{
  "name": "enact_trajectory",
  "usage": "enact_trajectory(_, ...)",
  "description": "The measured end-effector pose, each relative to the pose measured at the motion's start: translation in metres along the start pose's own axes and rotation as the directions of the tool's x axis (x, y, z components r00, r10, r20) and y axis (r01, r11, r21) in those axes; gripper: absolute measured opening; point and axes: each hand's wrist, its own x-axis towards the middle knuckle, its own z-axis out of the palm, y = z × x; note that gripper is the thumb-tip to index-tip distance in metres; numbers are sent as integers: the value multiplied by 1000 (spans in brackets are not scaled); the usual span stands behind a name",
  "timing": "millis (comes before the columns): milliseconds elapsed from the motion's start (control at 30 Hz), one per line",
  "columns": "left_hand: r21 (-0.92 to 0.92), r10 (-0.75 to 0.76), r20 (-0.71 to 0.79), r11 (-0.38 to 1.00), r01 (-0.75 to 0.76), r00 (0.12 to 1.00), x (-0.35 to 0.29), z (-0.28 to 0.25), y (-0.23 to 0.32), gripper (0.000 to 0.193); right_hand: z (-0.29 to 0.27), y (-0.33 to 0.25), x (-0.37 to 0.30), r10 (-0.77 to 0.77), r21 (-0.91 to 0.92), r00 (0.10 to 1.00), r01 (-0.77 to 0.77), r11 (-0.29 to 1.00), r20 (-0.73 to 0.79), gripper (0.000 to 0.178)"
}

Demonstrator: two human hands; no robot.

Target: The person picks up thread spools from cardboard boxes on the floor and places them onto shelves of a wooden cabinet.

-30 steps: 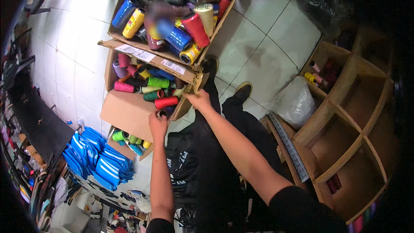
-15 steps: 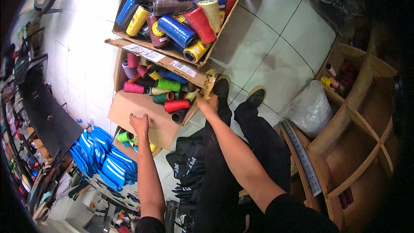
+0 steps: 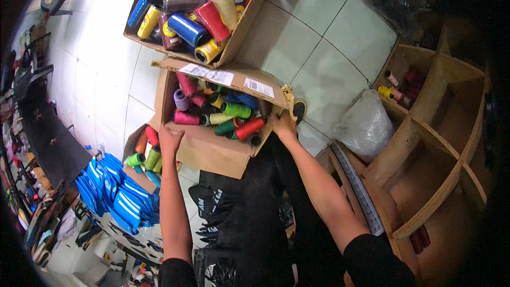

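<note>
An open cardboard box [image 3: 215, 160] of colourful thread spools is between my hands, its near flap folded out towards me. My left hand [image 3: 171, 141] grips its near left corner, thumb up on the cardboard and the other fingers mostly hidden. On the opposite side my right hand [image 3: 284, 126] is closed around the right edge, below a torn strip of tan tape [image 3: 288, 95]. Inside lie a red spool [image 3: 249, 127], a bright green spool [image 3: 236, 110], a pink spool [image 3: 186, 118] and several others.
Beyond stands a larger carton [image 3: 234, 48] heaped with thread cones. A smaller box [image 3: 139, 179] of spools sits at the left, near stacked blue striped pieces [image 3: 119, 191]. To the right are a wooden compartment shelf [image 3: 425, 138], a clear plastic bag [image 3: 366, 127] and a metal ruler [image 3: 357, 188].
The held box has shifted right and turned slightly, uncovering more of the smaller box. My left hand has gone from the flap to the box's left corner; my right hand has moved right with it.
</note>
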Motion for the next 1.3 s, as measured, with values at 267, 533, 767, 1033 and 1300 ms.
enact_trajectory(267,5,-174,-25,985,174,984,57,12,-32,87,13,-25,0,-25,24,996,27,999,-87,38)
enact_trajectory(533,55,-266,8,963,265,964,68,6,-29,79,9,-21,-3,-48,80,998,50,996,-30,39)
enact_trajectory(767,-56,-102,141,992,111,985,93,3,-56,73,86,28,41,-259,141,963,268,953,-74,46)
enact_trajectory(1033,-113,10,114,994,2,993,76,13,-128,70,52,-18,9,-24,500,954,-136,855,300,35)
enact_trajectory(1300,-280,-147,294,932,232,945,0,70,-28,42,-57,11,74,-274,-27,962,273,962,-19,31)
